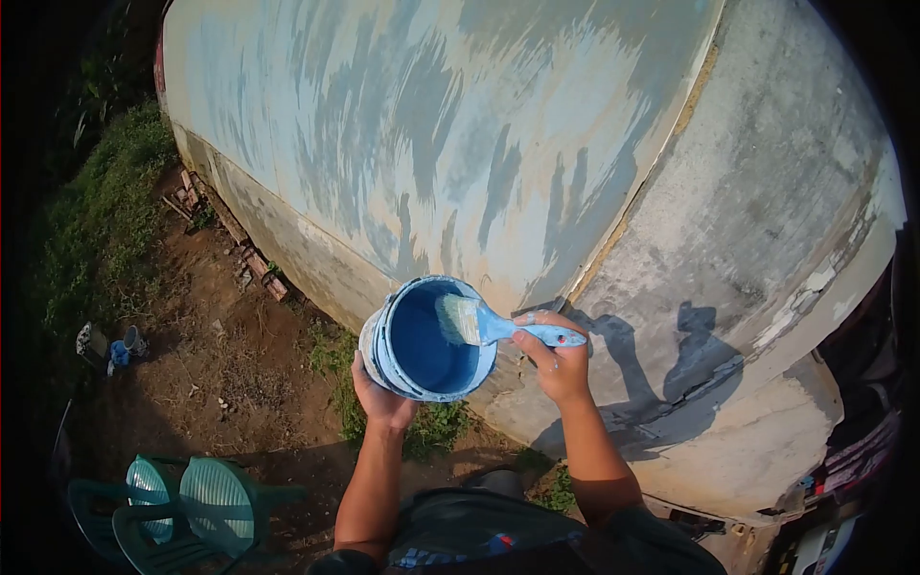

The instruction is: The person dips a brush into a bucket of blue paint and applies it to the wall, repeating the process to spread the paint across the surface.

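A white bucket, smeared with blue and holding blue paint, is tilted toward the camera. My left hand supports it from its lower left side, fingers partly hidden behind it. My right hand is closed on the blue handle of a wide paintbrush. The brush's pale, blue-tinged bristles lie over the bucket's opening, near its right inner wall. Beyond the bucket stands a wall streaked with light blue paint over beige and grey.
Green plastic chairs stand at the lower left. Broken bricks lie along the wall's base. A small container and a blue cloth are on the dirt. Bare grey concrete is at the right, with shadows on it.
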Tool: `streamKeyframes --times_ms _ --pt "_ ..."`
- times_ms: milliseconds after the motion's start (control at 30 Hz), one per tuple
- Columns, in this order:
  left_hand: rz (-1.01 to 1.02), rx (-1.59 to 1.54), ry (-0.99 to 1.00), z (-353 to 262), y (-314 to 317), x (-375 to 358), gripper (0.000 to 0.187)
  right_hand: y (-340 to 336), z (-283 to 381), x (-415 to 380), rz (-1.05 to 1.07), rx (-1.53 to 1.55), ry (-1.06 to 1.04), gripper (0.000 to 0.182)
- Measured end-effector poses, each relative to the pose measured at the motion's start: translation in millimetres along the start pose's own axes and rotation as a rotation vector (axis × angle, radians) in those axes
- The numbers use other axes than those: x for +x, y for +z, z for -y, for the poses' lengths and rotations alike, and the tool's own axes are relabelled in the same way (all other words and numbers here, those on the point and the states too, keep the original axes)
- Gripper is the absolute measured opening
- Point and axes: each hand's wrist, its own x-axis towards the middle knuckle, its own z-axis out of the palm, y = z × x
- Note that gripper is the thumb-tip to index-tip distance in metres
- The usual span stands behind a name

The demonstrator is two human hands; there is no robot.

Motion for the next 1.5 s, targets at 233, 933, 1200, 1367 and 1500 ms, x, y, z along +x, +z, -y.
streamKeyframes --times_ms 233,933,1200,1367,1500 --pt "0.021 0.027 -0.112 17.1 1.4 -6.4 0.075 10.9 -1.7 -40.6 -0.555 0.778 0.668 0.014" --pt "0.006 -0.001 -0.140 19.4 -12.9 -28.4 0.076 -5.8 20.9 -63.7 -0.402 0.881 0.468 0.017" --pt "0.008 0.047 -0.100 22.8 -16.3 -32.8 0.077 0.0 53.1 -50.8 -0.371 0.595 0.176 0.013" --pt "-0.002 -0.032 -0.156 26.7 -20.7 -32.3 0.074 -9.3 53.3 -43.5 -0.229 0.414 0.307 0.012" --pt "-0.027 -0.021 -0.142 30.9 -23.9 -34.9 0.072 -18.7 55.9 -28.5 -0.153 0.408 0.231 0.011"
